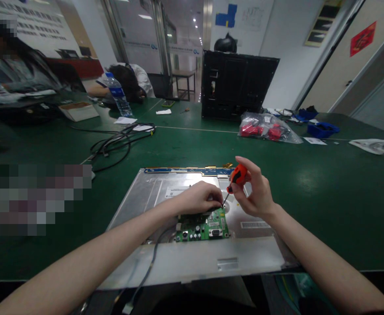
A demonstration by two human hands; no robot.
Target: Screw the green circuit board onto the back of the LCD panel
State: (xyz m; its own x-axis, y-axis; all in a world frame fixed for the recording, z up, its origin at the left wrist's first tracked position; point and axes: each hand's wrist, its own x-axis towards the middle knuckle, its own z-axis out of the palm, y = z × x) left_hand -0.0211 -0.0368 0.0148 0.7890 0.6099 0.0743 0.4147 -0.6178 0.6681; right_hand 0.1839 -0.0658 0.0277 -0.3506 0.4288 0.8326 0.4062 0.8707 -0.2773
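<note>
My right hand (256,194), right of the frame's centre, is closed around the handle of a screwdriver (238,175), thumb and fingers wrapped on it. My left hand (203,196), at centre, is curled palm-down over the upper part of a circuit board (201,229); I cannot tell whether its fingers grip anything. The screwdriver's long axis slants from upper right to lower left, its shaft pointing down at the board's upper right corner, beside my left fingertips. Its handle is orange-red with black; the shaft is thin and dark. The board is green, with small round components and a connector along its lower edge, and lies on a silvery metal panel (134,199) in the lower middle. Farther out, at upper right, a clear plastic bag (288,131) holds red pieces (274,131). At upper left stand a blue-capped clear bottle (118,96) and a shallow pale box (80,113), its contents unclear.
</note>
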